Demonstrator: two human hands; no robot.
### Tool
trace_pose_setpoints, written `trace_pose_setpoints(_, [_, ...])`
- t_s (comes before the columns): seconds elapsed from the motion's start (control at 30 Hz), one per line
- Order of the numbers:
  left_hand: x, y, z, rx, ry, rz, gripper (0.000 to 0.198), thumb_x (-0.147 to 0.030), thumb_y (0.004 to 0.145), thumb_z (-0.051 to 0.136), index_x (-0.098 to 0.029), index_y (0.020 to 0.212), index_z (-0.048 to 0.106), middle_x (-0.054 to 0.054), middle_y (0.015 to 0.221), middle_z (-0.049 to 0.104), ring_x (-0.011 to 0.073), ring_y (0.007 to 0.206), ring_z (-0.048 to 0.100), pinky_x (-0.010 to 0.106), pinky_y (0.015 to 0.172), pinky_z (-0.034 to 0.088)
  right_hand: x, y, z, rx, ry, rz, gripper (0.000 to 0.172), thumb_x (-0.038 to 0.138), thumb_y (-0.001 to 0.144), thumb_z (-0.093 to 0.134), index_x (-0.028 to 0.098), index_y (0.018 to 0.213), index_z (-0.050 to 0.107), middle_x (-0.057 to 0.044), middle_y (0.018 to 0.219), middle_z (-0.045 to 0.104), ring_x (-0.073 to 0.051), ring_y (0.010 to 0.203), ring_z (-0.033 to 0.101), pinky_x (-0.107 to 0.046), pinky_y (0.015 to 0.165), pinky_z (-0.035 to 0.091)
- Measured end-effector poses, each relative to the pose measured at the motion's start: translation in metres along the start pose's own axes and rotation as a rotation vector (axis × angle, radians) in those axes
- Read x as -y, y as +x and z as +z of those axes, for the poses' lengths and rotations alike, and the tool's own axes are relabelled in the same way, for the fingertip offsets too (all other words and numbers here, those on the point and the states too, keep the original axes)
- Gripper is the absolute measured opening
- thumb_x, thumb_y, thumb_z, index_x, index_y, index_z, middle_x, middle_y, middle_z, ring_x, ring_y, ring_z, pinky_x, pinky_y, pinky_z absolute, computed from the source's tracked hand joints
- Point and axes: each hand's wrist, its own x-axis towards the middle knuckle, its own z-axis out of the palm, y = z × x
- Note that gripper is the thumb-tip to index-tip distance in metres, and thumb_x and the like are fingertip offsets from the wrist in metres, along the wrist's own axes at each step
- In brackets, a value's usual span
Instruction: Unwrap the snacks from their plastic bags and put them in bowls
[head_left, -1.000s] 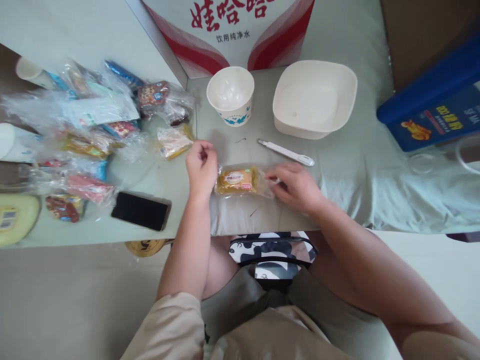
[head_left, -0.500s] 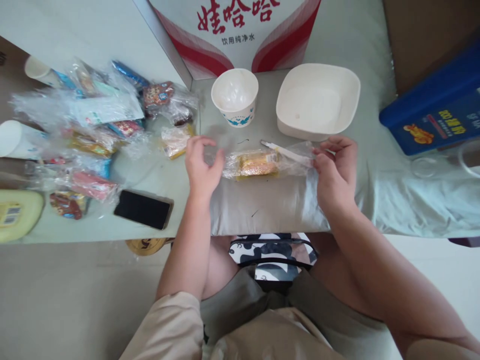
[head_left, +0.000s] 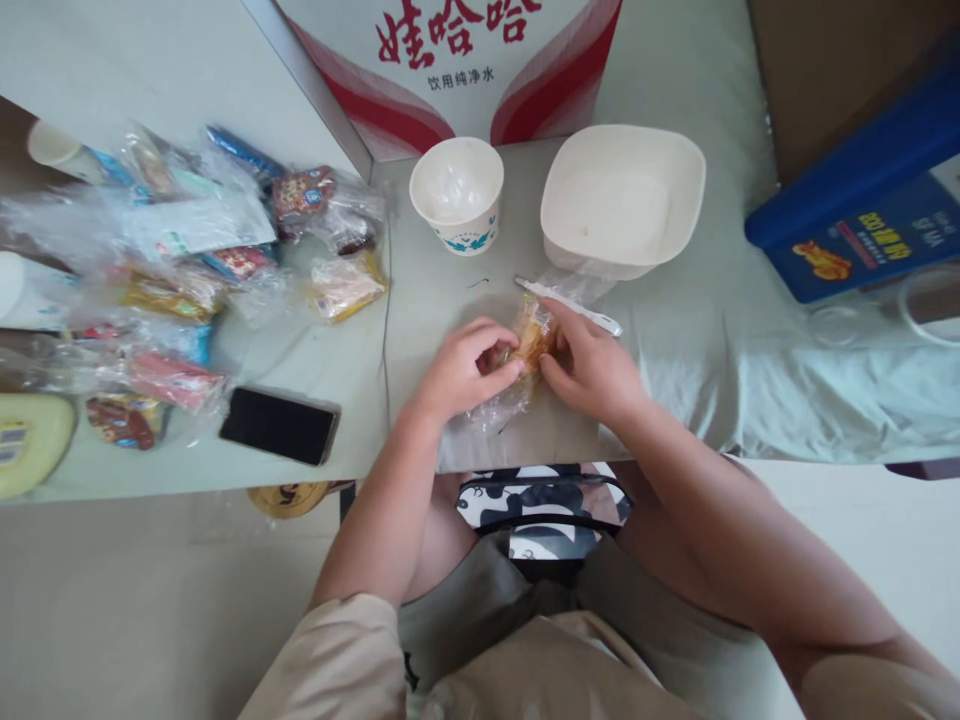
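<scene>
A small yellow-gold snack packet (head_left: 533, 338) in clear plastic wrap is between my two hands, turned on a slant above the table. My left hand (head_left: 472, 368) has its fingers curled and thumb against the packet's left side. From the right, my right hand (head_left: 596, 362) grips the same packet with thumb and fingers. Crinkled clear film hangs below the left fingertips. Just behind my right hand lies a slim white tool with a grey tip (head_left: 576, 306), perhaps a utility knife, with loose clear film around it.
A paper cup (head_left: 469, 240) and a white bowl (head_left: 551, 240) stand behind my hands, before a red-and-white carton (head_left: 461, 110). Several wrapped snacks (head_left: 202, 225) and a phone (head_left: 277, 425) lie left, beside another yellow packet (head_left: 349, 287). A blue container (head_left: 855, 230) is at right.
Both hands have come together over the packet, the right moving left and the left moving right. The packet was lying flat and stretched out; now it is tilted and gripped between them.
</scene>
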Motion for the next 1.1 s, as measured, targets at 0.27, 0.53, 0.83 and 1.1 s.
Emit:
trace_pose_setpoints(0.27, [0.010, 0.000, 0.001, -0.094, -0.072, -0.080, 0.014, -0.019, 0.087, 0.063, -0.018, 0.097, 0.074, 0.002, 0.086, 0.067, 0.0129, 0.072, 0.061, 0.026, 0.066, 0.049, -0.003, 0.004, -0.005, -0.001, -0.117, 0.165, 0.041, 0.030, 0.089, 0.054, 0.021, 0.126, 0.069, -0.007, 0.078, 0.073, -0.025, 0.070, 0.064, -0.032, 0.063, 0.041])
trace_pose_setpoints(0.53, [0.018, 0.003, -0.008, -0.157, -0.095, -0.155, 0.013, -0.022, 0.089, 0.063, -0.018, 0.095, 0.074, 0.004, 0.090, 0.072, 0.0147, 0.080, 0.067, 0.027, 0.073, 0.053, -0.007, 0.005, -0.003, -0.098, -0.105, 0.228, 0.025, 0.030, 0.088, 0.055, 0.021, 0.103, 0.072, -0.006, 0.071, 0.071, -0.021, 0.061, 0.059, -0.030, 0.059, 0.038])
trace_pose_setpoints(0.83, [0.017, 0.004, -0.011, -0.211, -0.142, -0.223, 0.011, -0.024, 0.087, 0.063, -0.018, 0.090, 0.071, 0.003, 0.085, 0.070, 0.0141, 0.076, 0.065, 0.026, 0.069, 0.053, -0.006, 0.004, -0.005, -0.068, -0.082, 0.113, 0.036, 0.030, 0.093, 0.052, 0.023, 0.119, 0.076, -0.008, 0.095, 0.078, -0.020, 0.073, 0.067, -0.031, 0.069, 0.048])
trace_pose_setpoints(1.1, [0.010, 0.002, -0.013, -0.013, -0.166, -0.168, 0.012, -0.023, 0.087, 0.060, -0.019, 0.089, 0.071, 0.002, 0.085, 0.071, 0.0141, 0.074, 0.062, 0.027, 0.070, 0.050, 0.001, 0.010, -0.008, 0.116, -0.178, 0.196, 0.047, 0.028, 0.094, 0.050, 0.029, 0.138, 0.067, -0.007, 0.110, 0.077, -0.026, 0.091, 0.068, -0.033, 0.068, 0.046])
